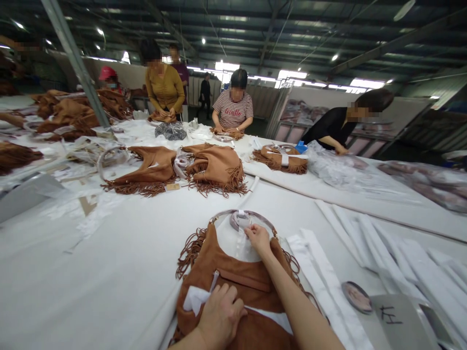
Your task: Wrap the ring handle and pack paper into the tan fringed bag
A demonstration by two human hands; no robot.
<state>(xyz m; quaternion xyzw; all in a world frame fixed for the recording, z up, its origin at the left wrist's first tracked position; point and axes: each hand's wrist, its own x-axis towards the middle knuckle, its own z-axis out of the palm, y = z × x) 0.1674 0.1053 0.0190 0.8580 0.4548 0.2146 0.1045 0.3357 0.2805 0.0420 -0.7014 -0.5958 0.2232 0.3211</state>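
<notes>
A brown suede fringed handbag [251, 287] lies on the white-covered table in front of me, its wrapped handle [219, 216] arched away from me. My right hand [258, 239] reaches over the bag and pinches a white strip [241, 240] hanging by the coiled, wrapped strap [239, 221] inside the handle loop. Curled fingers of my left hand [223, 311] press on the bag's front, just below a zipper pull [215, 279]; the fingertips are partly hidden. White paper [196, 299] shows beside that hand and also across the bag's front.
Two more fringed bags [215, 167] lie ahead, and a banded one [282, 159] sits farther right. White strips [350, 238], a round tin-like object [357, 297] and a grey marked panel [397, 321] are at right. Several people work across the table, near plastic bags [335, 167].
</notes>
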